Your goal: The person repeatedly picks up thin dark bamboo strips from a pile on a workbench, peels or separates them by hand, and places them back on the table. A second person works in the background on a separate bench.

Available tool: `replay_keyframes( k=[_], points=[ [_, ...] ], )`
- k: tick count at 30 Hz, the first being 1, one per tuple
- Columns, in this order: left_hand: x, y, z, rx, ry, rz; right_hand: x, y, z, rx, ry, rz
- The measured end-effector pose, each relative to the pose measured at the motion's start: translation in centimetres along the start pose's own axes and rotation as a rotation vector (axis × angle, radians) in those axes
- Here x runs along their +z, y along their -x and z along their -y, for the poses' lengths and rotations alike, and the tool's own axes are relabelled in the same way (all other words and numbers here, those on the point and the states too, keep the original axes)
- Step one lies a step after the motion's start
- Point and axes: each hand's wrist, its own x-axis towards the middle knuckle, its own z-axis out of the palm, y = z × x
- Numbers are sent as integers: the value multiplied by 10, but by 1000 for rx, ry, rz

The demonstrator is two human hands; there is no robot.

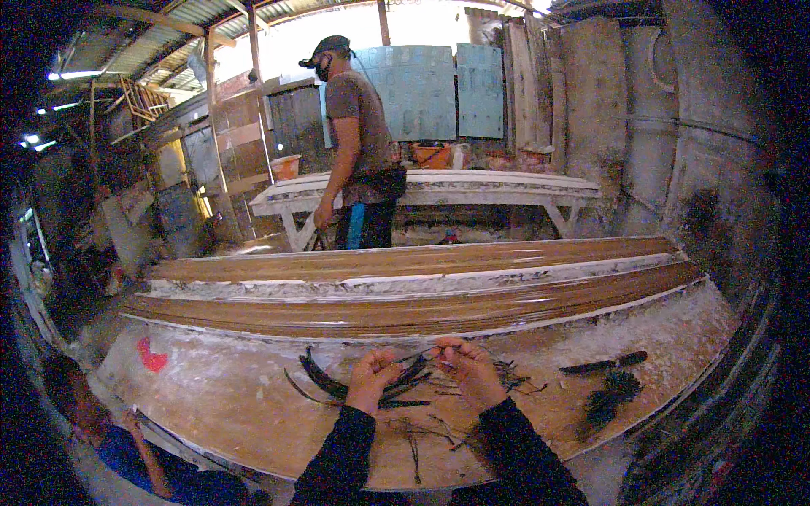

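Above the worktable, my left hand (371, 379) and my right hand (471, 373) are raised close together, fingers pinched. A thin dark strand (411, 358) seems to run between the fingertips of both hands; its ends are too small to make out. Under and beside my left hand lie several black, curved strips (316, 375). Thin dark scraps (415, 443) are scattered on the board below and around my right hand. Farther right rests a dark-handled knife (603, 363), beside a dark, shaggy clump (613, 396).
Two long, glossy brown mould-like channels (354, 317) with white edges cross the table's far side. A red piece (152, 355) lies at left. Behind stands a person (359, 118) by a white bench (498, 185). Another person (126, 443) is at lower left.
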Motion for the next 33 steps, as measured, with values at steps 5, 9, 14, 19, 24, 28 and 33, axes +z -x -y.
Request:
replay_keyframes(
  k=[5, 9, 14, 19, 24, 28, 33],
  points=[
    [-3, -2, -1, 92, -266, -77, -2, 1, -6, 2, 15, 130],
    [-2, 1, -7, 137, -454, -146, -9, -3, -8, -9, 282, 105],
    [-4, 2, -7, 67, -218, 36, -1, -4, -12, -132, 576, 55],
    [4, 4, -2, 227, -242, 374, 6, -6, -14, -470, 843, -201],
    [11, 10, 2, 138, -121, 533, -4, -10, -10, -334, 964, -342],
    [6, 3, 2, 183, -310, 235, -7, -12, -10, -579, 1070, -330],
    [-4, -3, -7, 160, -234, -208, -4, -7, -10, -557, 1036, -137]
  ],
)
